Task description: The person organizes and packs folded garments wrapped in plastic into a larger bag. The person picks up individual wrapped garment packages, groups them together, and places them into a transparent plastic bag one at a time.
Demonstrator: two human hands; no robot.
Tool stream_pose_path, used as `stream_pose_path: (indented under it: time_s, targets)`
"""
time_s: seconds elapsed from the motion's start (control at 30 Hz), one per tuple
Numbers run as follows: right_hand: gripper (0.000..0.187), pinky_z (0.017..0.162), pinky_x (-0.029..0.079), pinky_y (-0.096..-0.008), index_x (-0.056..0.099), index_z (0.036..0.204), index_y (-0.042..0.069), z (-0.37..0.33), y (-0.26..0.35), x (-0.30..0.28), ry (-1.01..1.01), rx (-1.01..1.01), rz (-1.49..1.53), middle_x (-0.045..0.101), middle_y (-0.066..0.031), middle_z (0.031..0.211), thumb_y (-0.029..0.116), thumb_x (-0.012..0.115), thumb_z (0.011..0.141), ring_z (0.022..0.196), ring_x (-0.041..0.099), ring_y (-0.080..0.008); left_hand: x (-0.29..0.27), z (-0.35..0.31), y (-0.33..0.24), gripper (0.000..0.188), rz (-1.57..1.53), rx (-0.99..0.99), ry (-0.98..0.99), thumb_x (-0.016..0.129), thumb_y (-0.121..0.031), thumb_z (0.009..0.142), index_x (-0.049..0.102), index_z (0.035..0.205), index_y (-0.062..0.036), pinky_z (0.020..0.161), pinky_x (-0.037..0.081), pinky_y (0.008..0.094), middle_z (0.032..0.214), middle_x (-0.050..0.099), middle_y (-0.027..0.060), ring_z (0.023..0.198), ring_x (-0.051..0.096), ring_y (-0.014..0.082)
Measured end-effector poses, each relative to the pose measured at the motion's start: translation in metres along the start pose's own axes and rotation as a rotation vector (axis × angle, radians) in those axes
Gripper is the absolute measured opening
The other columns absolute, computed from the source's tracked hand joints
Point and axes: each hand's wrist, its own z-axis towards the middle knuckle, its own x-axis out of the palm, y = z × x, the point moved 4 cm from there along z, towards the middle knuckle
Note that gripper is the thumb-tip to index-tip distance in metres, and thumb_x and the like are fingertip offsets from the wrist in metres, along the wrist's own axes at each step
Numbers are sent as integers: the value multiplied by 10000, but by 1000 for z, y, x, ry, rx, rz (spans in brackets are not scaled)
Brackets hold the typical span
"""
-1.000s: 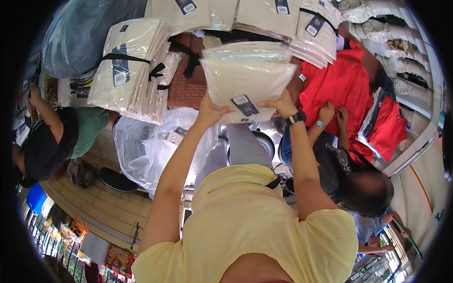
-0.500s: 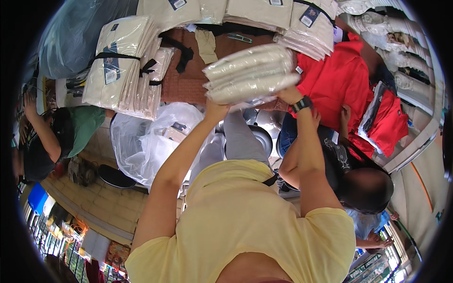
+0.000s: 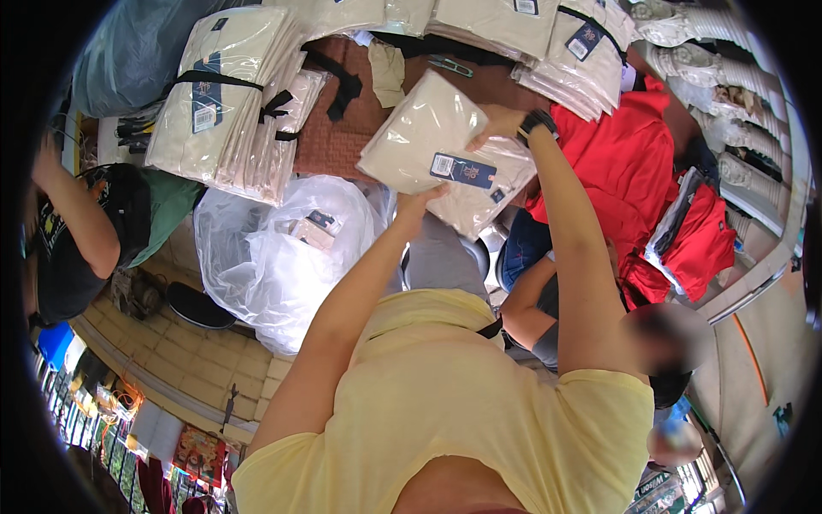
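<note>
A stack of cream garments in clear plastic packets (image 3: 419,137), with a dark blue tag on top, lies tilted over the near edge of the brown-covered table. My left hand (image 3: 418,206) grips its near edge, thumb on top. At its far right side my right hand (image 3: 500,125), with a black watch on the wrist, is closed on the stack, fingers on the upper face. Left of it stands a larger pile of similar packets (image 3: 223,103) tied with black strips. A clear plastic bag (image 3: 265,257) holding tagged packets sits below that pile.
More tied packets (image 3: 582,60) line the table's far side. Thread snips (image 3: 451,66) and black strips (image 3: 344,94) lie on the brown cloth (image 3: 321,141). Red garments (image 3: 599,163) cover the right, beside a seated person (image 3: 535,300). Another person (image 3: 81,231) is at the left.
The stack has turned from edge-on to show its tagged face. My right hand has moved up and left along it, while my left hand has shifted slightly right.
</note>
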Motion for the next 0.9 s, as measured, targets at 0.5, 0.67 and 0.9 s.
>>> stream_pose_path:
  time_s: [0.5,0.67,0.9]
  targets:
    - [691,817,522,-409,434,1293,10,-26,-91,109,-703,-50,1089,592,-132,1146,205,801,741,1004,608,-256,-42,99,-114,801,1308,479,-102,808,-431,647,488,1164,90,932,446,454,1275,444,284,1188,460,413]
    - [692,823,518,-402,430,1290,4,-20,-101,106,-654,-131,1077,587,-143,1139,217,800,745,981,609,-252,-89,96,-175,372,1608,674,-648,680,-225,817,521,1073,-8,826,476,435,1088,510,219,1007,542,379]
    - [930,932,469,-383,380,1318,-33,-42,-104,98,-865,43,823,511,-224,1271,406,857,651,1130,557,-265,-109,57,-184,187,643,767,-187,597,-86,907,526,1068,-23,788,458,267,945,557,77,903,551,152]
